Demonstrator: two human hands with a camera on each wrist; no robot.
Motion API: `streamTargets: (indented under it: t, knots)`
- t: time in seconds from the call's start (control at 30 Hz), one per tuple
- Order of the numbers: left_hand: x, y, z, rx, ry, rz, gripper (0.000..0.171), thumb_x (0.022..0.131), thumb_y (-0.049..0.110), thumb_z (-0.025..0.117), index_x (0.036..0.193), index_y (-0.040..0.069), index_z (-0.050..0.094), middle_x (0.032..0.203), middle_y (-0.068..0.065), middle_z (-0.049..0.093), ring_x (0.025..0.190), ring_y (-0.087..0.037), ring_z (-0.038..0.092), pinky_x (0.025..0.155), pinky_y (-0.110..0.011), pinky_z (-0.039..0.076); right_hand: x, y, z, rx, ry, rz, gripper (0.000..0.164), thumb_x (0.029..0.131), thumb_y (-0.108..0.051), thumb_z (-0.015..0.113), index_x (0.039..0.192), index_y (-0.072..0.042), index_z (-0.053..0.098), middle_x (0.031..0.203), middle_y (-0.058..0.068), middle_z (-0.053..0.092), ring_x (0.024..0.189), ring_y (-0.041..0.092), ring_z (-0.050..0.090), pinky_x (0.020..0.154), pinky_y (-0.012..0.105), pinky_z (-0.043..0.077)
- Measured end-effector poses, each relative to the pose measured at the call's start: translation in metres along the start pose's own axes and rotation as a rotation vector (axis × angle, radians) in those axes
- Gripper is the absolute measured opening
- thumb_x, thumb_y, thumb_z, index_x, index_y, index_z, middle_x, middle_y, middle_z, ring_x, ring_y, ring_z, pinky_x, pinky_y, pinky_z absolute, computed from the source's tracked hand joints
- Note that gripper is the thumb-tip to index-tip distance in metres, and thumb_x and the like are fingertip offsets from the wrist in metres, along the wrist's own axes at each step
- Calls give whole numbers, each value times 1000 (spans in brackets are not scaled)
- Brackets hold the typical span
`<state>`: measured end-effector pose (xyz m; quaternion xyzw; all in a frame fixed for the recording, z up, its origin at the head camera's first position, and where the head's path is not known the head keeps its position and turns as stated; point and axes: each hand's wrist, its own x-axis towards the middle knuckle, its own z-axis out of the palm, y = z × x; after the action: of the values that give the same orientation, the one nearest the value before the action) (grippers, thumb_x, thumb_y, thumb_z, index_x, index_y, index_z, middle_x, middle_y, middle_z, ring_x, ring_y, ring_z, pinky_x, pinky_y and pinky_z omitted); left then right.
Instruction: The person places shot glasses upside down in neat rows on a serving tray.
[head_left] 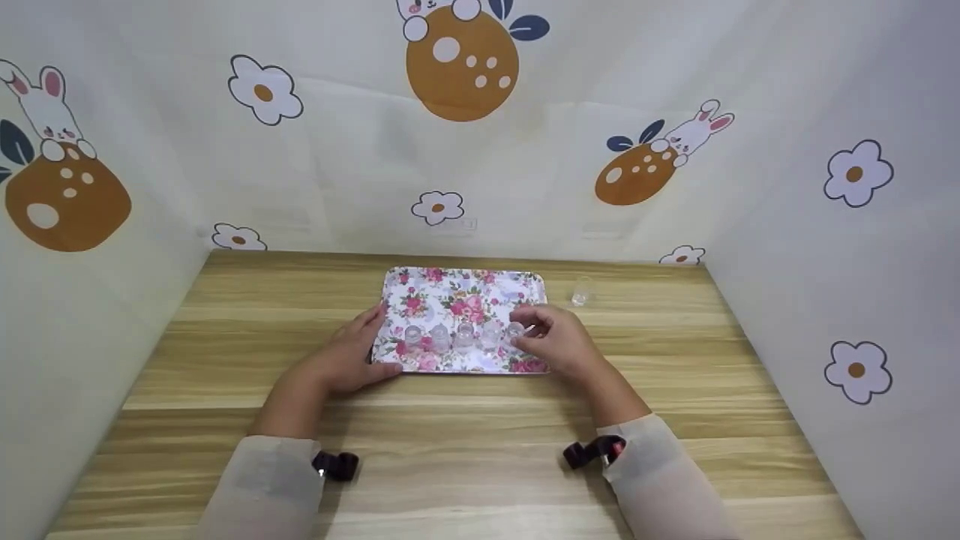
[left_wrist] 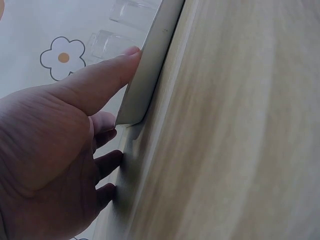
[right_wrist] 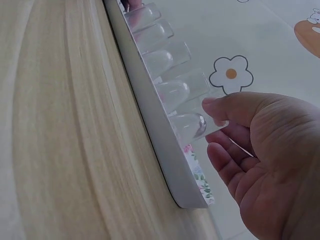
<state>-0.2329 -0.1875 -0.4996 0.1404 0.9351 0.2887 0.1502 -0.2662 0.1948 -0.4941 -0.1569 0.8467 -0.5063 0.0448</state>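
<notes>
Several small clear glasses (head_left: 465, 335) stand in a row along the near side of a floral tray (head_left: 465, 286). My right hand (head_left: 561, 341) is at the right end of this row. It pinches the upper part of the end glass (right_wrist: 192, 125) between thumb and fingers, and that glass stands close over the tray. My left hand (head_left: 346, 352) holds the tray's near left corner. Its thumb (left_wrist: 107, 80) lies on the near rim, while the other fingers reach along the left side. Glasses in the row (left_wrist: 117, 45) also show beyond the left thumb.
One more clear glass (head_left: 581, 292) stands on the wooden table (head_left: 450, 450), to the right of the tray. Pale cloth walls (head_left: 337, 150) printed with rabbits, oranges and flowers enclose the table at the back and both sides.
</notes>
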Motion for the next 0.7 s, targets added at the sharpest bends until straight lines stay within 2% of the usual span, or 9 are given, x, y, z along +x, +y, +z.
streamTargets:
  t: [0.13,0.33,0.57,0.7]
  knots:
    - [-1,2,-1,-5,-4,-2,108,99,56,71,174,11,7,183,-13,4,166,-51,8,132,-71,16,0,-1,-4,6,22,-16,41,90,-14,86,127,-2,75,122,17,78,98,23,76,84,22,63]
    - [-2,3,-2,-3,-7,-3,108,99,54,71,173,9,7,183,-14,3,165,-52,7,132,-71,15,0,-1,-15,45,124,28,40,92,-25,87,127,-10,77,122,14,78,101,22,71,86,23,60]
    - [-1,1,0,12,4,11,106,100,53,71,173,7,9,183,-14,5,166,-50,9,132,-70,17,1,1,-33,51,191,72,38,94,-23,83,129,-10,76,129,18,75,102,27,70,86,24,58]
    - [-1,1,0,14,3,9,106,100,54,71,173,7,10,183,-13,5,166,-50,9,132,-70,18,2,3,-44,31,260,81,37,93,-20,83,127,-7,77,125,19,76,100,19,69,85,20,57]
